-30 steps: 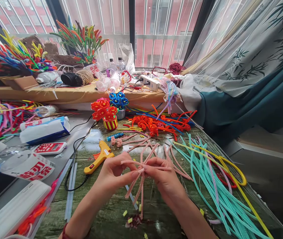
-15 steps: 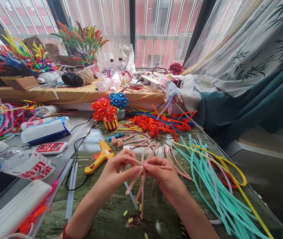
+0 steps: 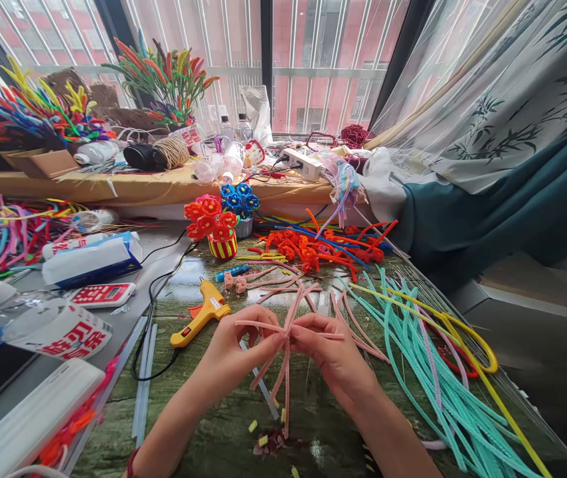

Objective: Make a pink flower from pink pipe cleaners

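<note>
Between my two hands is a star-like bundle of pink pipe cleaners (image 3: 287,392), crossed at one centre with arms pointing several ways. My left hand (image 3: 248,338) pinches it near the centre between thumb and fingers. From the other side, my right hand (image 3: 326,338) pinches it too, with one pink arm lying along the fingers. The centre of the bundle is partly covered by my fingertips. Loose pink pipe cleaners (image 3: 358,325) lie on the table behind my right hand. Left of my left hand rests a yellow glue gun (image 3: 202,315).
Teal pipe cleaners (image 3: 433,378) spread over the right side, with a yellow one (image 3: 487,362) looped across. Red pipe-cleaner pieces (image 3: 308,249) lie at the back beside a striped pot (image 3: 222,247) of red flowers. Clear glue sticks (image 3: 144,378) and a calculator (image 3: 101,295) are left.
The bundle's upper arms have shifted slightly closer together, and the arm over my left hand now lies flatter. Both hands keep their pinch in nearly the same place.
</note>
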The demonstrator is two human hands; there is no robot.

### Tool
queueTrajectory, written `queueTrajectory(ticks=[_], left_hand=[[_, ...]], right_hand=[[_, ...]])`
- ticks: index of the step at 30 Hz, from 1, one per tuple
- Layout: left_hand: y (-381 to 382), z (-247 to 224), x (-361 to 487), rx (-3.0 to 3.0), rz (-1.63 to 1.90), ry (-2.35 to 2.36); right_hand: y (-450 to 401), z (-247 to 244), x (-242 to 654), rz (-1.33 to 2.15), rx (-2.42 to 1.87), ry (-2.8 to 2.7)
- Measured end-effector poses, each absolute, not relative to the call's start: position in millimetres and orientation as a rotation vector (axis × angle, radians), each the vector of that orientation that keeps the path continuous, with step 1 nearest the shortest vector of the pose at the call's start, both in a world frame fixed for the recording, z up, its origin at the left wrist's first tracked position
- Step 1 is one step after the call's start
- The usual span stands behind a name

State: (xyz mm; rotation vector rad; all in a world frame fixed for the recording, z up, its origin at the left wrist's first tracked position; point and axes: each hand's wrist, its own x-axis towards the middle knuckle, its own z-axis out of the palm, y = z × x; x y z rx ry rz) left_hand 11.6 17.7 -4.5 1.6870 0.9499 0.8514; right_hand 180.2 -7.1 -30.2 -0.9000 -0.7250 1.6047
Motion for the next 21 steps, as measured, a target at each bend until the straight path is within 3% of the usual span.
queueTrajectory(ticks=[21], left_hand=[[16.3, -7.7, 11.2, 1.769, 0.844, 0.999]], right_hand=[[-8.4, -33.3, 176.6, 1.515, -1.054, -0.836]])
